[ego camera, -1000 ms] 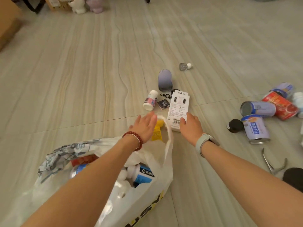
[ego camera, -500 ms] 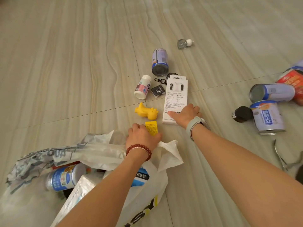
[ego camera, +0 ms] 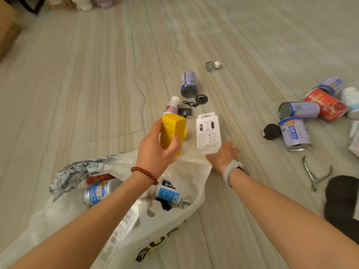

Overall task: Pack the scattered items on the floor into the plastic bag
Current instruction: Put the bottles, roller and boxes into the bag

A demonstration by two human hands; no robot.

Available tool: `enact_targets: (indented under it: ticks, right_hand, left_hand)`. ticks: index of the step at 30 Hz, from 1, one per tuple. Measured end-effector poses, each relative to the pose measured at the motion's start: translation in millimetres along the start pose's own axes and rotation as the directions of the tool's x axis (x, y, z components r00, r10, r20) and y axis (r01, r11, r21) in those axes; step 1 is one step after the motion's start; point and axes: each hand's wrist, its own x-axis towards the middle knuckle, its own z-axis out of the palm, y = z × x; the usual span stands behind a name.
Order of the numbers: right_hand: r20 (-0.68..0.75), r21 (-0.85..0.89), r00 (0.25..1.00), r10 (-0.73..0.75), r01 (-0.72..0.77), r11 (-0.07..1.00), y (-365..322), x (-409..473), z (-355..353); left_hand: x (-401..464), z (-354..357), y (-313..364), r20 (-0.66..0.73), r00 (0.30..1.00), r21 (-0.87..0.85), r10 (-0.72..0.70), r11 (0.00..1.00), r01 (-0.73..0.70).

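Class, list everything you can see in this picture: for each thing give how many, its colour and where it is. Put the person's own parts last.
plastic bag: 1, white, open on the floor below the hands, cans and bottles inside
yellow box: 1, yellow, held above the bag
white card package: 1, white, at the right hand's fingers
cans: 5 on the floor, four lilac-blue, one red; one centre, four right
small bottle: 1, white, behind the yellow box
keychain: 1, black, beside the centre can
dark jar: 1, right
metal tool: 1, silver, far right
left hand: grips the yellow box
right hand: holds the white card package's lower edge
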Motion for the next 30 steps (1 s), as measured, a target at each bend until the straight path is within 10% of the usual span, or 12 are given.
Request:
enact_targets:
  ticks: [8, 14, 24, 30]
  right_hand:
    - [-0.069, 0.449, 0.966, -0.25, 0.254, 0.857, -26.3, -40.2, -53.0]
    - [-0.069, 0.515, 0.798, -0.599, 0.543, 0.664, -66.9, -114.6, -52.3]
    - [0.436, -0.009, 0.577, -0.691, 0.77, 0.638, -48.1, -148.7, -4.9]
    - [0.683, -0.344, 0.423, -0.595, 0.905, 0.249, -6.3, -138.1, -14.9]
  left_hand:
    - [-29.3, -82.6, 13.7, 0.0, 0.998, 0.148, 0.064, 0.987, -0.063]
    - [-48.9, -133.8, 5.6, 0.052, 0.998, 0.3, 0.03, 0.953, -0.044]
    - [-119.6, -133.0, -55.7, 0.219, 0.948, 0.522, -0.229, 0.849, 0.084]
    - [-125.4, -143.3, -85.5, 0.048, 0.946, 0.483, -0.32, 0.837, 0.258]
